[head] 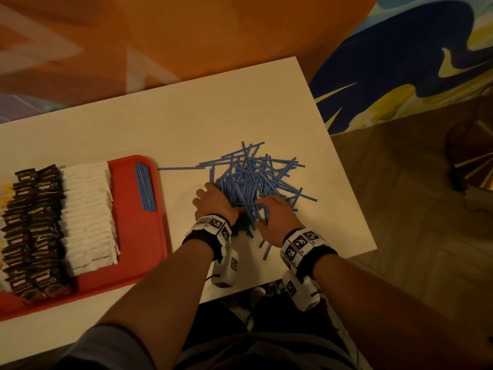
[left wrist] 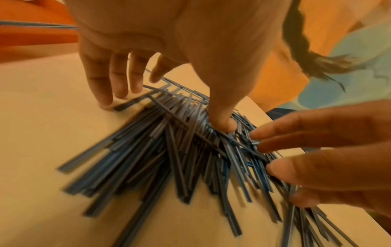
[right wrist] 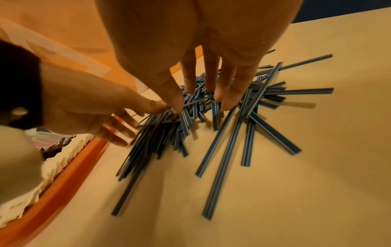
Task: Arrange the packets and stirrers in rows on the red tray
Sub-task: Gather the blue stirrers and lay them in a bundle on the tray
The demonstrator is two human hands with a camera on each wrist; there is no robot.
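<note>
A loose heap of blue striped stirrers (head: 256, 180) lies on the white table (head: 226, 110), right of the red tray (head: 138, 249). My left hand (head: 213, 198) rests at the heap's left side. In the left wrist view its fingers (left wrist: 118, 90) are straight on the table and its thumb presses on the stirrers (left wrist: 160, 150). My right hand (head: 272, 209) lies on the heap's near right, its straight fingertips (right wrist: 226, 102) touching the stirrers (right wrist: 230, 133). The tray holds rows of dark packets (head: 34, 225), white packets (head: 88, 209) and a small aligned bundle of stirrers (head: 145, 186).
One single stirrer (head: 181, 168) lies between the tray and the heap. Bare red tray floor shows between the white packets and the bundle. The table's right edge (head: 354, 198) runs close behind the heap. In the right wrist view the tray rim (right wrist: 69, 163) is at the left.
</note>
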